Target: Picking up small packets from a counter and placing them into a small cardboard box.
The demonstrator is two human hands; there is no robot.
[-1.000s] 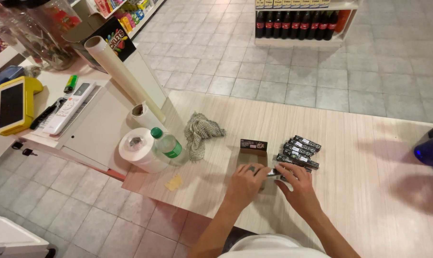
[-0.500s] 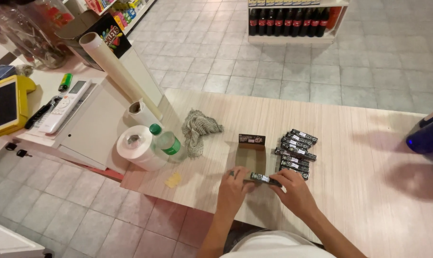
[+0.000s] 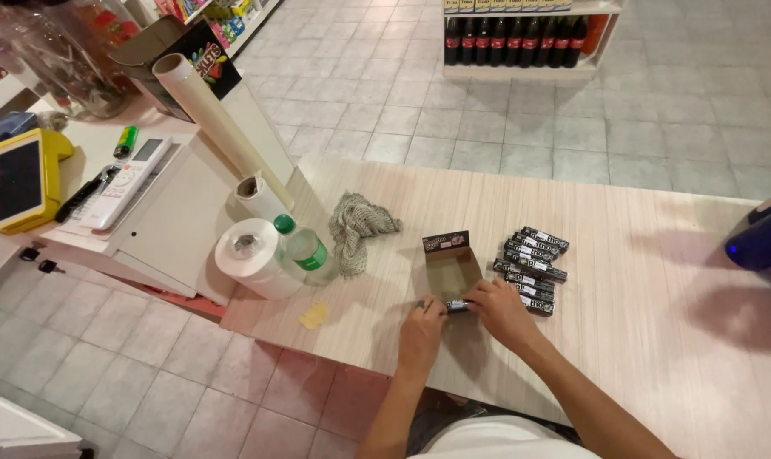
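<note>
Two hands work at the near edge of our long pale wood-grain counter point(image 3: 623, 357), the biggest thing in view. Left of it stands a white side desk point(image 3: 177, 234) bearing a long cream roll point(image 3: 219, 127), a yellow card terminal point(image 3: 24, 178) and a white remote point(image 3: 130, 183). Where desk meets counter sit a fat white paper roll point(image 3: 251, 257), a clear bottle with a green cap point(image 3: 300, 248) and a crumpled grey cloth point(image 3: 355, 228). Near the counter's middle stands a small open cardboard display box point(image 3: 450, 263), and just to its right lies a stack of dark wrapped candy sticks point(image 3: 532, 265). Our right hand point(image 3: 500, 310) and left hand point(image 3: 421, 333) meet just in front of that box. Between them we pinch one candy stick point(image 3: 458, 305), lying crosswise, each hand's fingers closed on one end. It sits at the box's near edge, between our fingertips, apart from the stack.
</note>
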